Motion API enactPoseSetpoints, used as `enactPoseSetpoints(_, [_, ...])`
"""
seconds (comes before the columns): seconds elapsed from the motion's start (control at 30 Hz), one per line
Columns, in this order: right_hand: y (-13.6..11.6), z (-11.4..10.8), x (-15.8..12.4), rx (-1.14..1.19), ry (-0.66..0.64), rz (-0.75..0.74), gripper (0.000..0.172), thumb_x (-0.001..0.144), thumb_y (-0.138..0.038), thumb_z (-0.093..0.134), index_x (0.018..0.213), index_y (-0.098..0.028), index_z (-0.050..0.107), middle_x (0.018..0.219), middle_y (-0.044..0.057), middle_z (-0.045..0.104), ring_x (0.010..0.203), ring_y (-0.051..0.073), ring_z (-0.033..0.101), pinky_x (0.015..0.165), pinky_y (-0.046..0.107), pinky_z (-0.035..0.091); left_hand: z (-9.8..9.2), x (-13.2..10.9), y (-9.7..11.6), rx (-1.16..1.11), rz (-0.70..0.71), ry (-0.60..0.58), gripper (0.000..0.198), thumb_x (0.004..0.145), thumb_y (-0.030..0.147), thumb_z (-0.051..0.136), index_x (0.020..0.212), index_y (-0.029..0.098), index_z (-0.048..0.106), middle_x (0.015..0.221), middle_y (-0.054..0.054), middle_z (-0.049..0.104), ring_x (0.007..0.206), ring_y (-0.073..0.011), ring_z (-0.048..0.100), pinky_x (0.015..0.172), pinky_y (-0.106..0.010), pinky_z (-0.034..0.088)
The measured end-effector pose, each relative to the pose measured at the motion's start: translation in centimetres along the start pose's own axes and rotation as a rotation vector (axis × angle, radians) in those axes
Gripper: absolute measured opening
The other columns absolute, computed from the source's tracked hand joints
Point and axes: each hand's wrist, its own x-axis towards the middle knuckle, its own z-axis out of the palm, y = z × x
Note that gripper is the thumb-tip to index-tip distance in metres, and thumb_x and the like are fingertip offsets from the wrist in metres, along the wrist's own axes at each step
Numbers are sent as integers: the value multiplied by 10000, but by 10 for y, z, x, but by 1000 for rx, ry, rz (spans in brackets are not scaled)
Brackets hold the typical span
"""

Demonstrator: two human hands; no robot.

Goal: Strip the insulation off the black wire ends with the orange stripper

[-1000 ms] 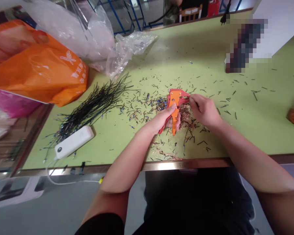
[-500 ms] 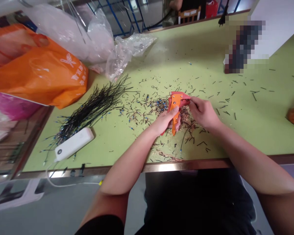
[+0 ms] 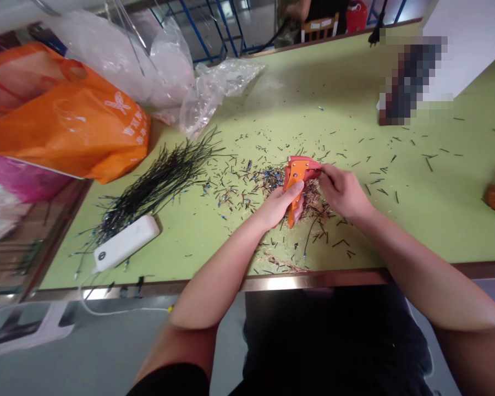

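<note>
We have the orange and red pliers (image 3: pixel 299 169) above the near middle of the green table (image 3: pixel 416 231), over the scraps. Their long axis runs from the head, on the far side, down to the handles, which lean slightly left toward our near edge; the nose points right. Our left hand (image 3: pixel 277 205) is clamped around the handles, thumb across the front, and covers part of them. Our right hand (image 3: pixel 343 191) has its fingertips drawn together at the nose — we cannot tell what they pinch, since they hide that end.

Close around and beneath, we see a pile of scraps (image 3: pixel 274 177), some with blue tips, and coppery strands (image 3: pixel 286 264) toward the table edge. Further left lies a bundle of black wires (image 3: pixel 160 175), slanting away from us, with a white power bank (image 3: pixel 127 243) against its near end. Beyond that, an orange bag (image 3: pixel 103 126) and a clear plastic bag (image 3: pixel 226 74) crowd the far left — well apart from the pliers. A white panel (image 3: pixel 474 49) stands at the far right.
</note>
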Motion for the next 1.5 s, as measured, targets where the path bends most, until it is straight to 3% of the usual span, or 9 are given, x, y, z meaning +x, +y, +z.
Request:
enactPoseSetpoints(0.37, [2,-2,1,-1,-9,40,345,1042,-315,451,716,-242,364,608,-35,403,562,125,362,567,318,313,-1,0,2,-86,-10,-32,688,845,853,616,654,194,568,520,18,544,473,-113,548,521,-272,486])
enactPoseSetpoints(0.6, [3,-4,0,67,-50,-3,283,1056,-291,398,782,-243,448,650,-18,471,580,143,419,584,324,338,-2,1,2,-80,-33,-48,680,872,851,572,667,202,554,545,21,540,498,-112,552,570,-283,515])
enactPoseSetpoints(0.93, [1,-5,1,66,-64,9,255,986,-226,416,733,-240,443,605,-32,428,558,135,391,564,313,315,-6,1,-5,-97,-41,-91,638,898,817,574,710,207,580,569,22,551,536,-124,584,581,-282,497])
enactPoseSetpoints(1.27, [1,-4,1,61,-47,32,268,975,-234,453,708,-240,435,584,-34,419,549,131,387,553,315,314,-2,3,-8,-63,-14,-73,666,891,828,577,629,220,508,509,40,475,461,-99,488,531,-280,445])
enactPoseSetpoints(1.5, [1,-4,2,30,-56,78,282,980,-203,439,700,-237,437,604,-22,446,568,138,408,575,325,325,-3,2,-6,-69,-58,-57,677,834,867,601,719,200,590,591,10,581,556,-135,600,587,-289,504])
